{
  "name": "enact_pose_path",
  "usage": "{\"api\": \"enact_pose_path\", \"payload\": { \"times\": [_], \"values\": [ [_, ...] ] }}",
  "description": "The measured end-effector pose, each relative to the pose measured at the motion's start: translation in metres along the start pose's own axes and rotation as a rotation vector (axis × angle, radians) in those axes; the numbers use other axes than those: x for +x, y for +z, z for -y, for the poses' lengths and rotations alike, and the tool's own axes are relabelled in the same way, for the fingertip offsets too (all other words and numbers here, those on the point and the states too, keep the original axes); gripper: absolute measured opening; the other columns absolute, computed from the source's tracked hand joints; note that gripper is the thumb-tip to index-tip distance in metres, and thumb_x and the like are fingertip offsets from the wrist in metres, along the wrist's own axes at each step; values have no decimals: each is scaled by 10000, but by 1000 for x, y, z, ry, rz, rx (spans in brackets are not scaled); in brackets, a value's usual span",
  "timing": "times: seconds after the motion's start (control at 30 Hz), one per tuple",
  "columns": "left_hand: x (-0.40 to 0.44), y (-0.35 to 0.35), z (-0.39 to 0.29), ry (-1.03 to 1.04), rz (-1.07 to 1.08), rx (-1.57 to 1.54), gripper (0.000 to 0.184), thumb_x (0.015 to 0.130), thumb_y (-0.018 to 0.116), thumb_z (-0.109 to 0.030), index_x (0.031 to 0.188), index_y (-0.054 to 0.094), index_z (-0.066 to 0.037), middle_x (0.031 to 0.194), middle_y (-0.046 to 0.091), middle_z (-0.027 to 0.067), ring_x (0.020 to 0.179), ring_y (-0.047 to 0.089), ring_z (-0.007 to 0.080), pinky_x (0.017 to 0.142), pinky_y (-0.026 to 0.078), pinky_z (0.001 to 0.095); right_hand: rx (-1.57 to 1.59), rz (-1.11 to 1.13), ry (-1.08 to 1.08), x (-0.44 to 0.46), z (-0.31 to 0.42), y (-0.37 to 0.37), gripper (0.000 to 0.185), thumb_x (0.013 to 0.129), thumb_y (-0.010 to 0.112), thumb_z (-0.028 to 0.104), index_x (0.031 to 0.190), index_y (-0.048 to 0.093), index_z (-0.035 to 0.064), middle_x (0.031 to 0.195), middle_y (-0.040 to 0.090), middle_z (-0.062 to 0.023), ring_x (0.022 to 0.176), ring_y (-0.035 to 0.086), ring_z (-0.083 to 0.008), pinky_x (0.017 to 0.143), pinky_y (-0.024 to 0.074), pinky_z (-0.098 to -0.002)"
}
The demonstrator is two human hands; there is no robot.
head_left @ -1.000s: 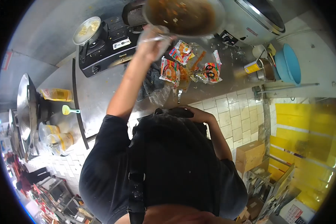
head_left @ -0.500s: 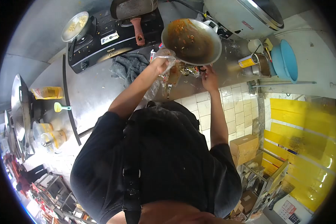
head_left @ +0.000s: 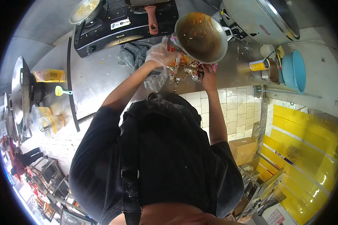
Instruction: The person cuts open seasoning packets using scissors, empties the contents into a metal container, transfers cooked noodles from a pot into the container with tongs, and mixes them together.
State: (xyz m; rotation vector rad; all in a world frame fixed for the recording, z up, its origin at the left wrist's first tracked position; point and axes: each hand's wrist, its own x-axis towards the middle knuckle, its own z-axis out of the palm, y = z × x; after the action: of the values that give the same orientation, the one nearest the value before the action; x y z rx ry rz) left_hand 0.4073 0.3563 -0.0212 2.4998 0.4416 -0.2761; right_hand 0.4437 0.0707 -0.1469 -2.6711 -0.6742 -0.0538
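Wok [head_left: 201, 37], overlapping food packets [head_left: 215, 67]; tipping could be caused by packets being tugged. Left hand [head_left: 161, 56], right hand [head_left: 209, 80]: finger closure cannot be told.

White tiled floor [head_left: 236, 108], yellow panels [head_left: 300, 150].

Toward 12 o'clock, the top edge cuts off the ridged grill pan [head_left: 139, 2] and, at 11 o'clock, part of the small saucepan [head_left: 87, 9], while the wok [head_left: 201, 39] and both hands cover parts of the noodle packets [head_left: 214, 67]. The gloved left hand [head_left: 162, 57] is blurred, its fingertips indistinct, and what the fingers of the right hand [head_left: 208, 78] touch is too small and dark to tell. Toward 8 o'clock a distant person [head_left: 19, 162] is blurred, and the print on the paper [head_left: 277, 217] near 5 o'clock is illegible.
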Motion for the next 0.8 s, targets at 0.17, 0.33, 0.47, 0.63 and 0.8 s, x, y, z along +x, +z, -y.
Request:
{"api": "enact_pose_path", "payload": {
  "times": [0.17,0.33,0.47,0.63,0.8],
  "values": [
    [14,76,55,192,-172,139,399,831,628,-267,1182,589,-80,937,691,201,868,670,354,763,521,448,-221,210,-13,3,21,-13,367,793,693,185,1147,629,114,1236,566,-135,1106,576,-330,947,464,-414],
    [-17,51,72,357,-344,-371,222,852,648,-175,1032,650,-44,947,691,191,825,671,335,744,528,414,-172,82,-93,-12,16,0,335,790,704,284,1083,657,128,1150,594,-97,1074,581,-316,989,394,-507],
    [-39,45,120,484,-347,-511,220,805,699,-105,1021,666,-76,991,692,155,887,652,327,794,508,394,-230,157,-123,-13,40,-15,356,790,707,256,1120,648,137,1134,595,-78,1080,577,-298,968,422,-475],
    [-94,29,135,704,-370,-213,192,760,714,-87,949,687,-113,942,676,102,892,627,302,830,479,405,699,166,-168,-3,149,-75,403,784,721,297,1148,650,139,1112,607,-60,1081,565,-266,958,432,-385],
    [-127,-4,118,644,-179,396,136,761,696,-233,878,692,-163,842,662,44,835,619,267,752,471,442,497,193,-743,8,203,-52,299,818,692,305,1048,670,116,1035,622,-28,1035,561,-225,942,416,-379]
  ]
}}
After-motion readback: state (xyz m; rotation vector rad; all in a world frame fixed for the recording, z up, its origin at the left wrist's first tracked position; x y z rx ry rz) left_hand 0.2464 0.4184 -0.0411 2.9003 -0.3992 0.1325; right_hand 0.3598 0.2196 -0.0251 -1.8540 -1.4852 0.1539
